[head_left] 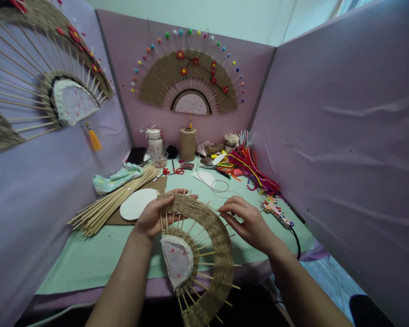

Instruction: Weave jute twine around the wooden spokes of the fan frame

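Note:
A half-round fan (224, 247) of thin wooden sticks woven with brown twine is held up in front of me, tilted on its side. Its small centre is pale floral cloth edged with white lace. My left hand (153, 213) grips the woven band at the fan's upper left end, thumb in front and fingers behind. At the band's outer edge, my right hand (243, 220) pinches the thin twine with thumb and fingertips. A loop of that twine (221, 185) lies on the table behind, leading towards a large twine spool (188, 144).
Left lie a bundle of wooden sticks (119, 200) and a white oval card (136, 204). Red scissors (179, 171) and a white bottle (154, 141) are farther back. Right are coloured pipe cleaners (255, 172) and a glue gun (277, 212) with a cord. Finished fans (157, 84) hang on the partitions.

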Motion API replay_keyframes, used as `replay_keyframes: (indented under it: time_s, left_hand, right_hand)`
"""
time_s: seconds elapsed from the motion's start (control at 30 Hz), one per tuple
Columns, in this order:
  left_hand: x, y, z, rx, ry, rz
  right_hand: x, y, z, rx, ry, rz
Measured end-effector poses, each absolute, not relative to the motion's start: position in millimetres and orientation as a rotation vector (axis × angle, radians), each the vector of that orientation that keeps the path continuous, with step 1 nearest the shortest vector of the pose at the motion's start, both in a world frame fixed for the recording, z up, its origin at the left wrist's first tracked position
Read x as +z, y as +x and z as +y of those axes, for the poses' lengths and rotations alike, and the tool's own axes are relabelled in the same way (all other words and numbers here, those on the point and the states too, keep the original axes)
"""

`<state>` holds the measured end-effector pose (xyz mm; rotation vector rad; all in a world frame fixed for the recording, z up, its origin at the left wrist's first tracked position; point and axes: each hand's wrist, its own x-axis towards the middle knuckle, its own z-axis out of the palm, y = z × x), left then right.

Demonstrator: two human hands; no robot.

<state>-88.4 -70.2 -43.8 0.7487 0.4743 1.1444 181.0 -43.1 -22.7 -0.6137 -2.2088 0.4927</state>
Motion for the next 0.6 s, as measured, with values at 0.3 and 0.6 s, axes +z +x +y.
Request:
replay_keyframes:
  time_s: [0.3,0.6]
  left_hand:
    - [-46.4,-89.0,-69.9,1.158,0.750,0.407]
    - [-47.6,-90.2,-68.2,1.141,0.740,0.448]
  right_hand:
    - [-71.4,191.2,-37.5,1.044,-0.640,-1.712]
    - [-80.2,190.8,-45.5,1.034,-0.551,-1.625]
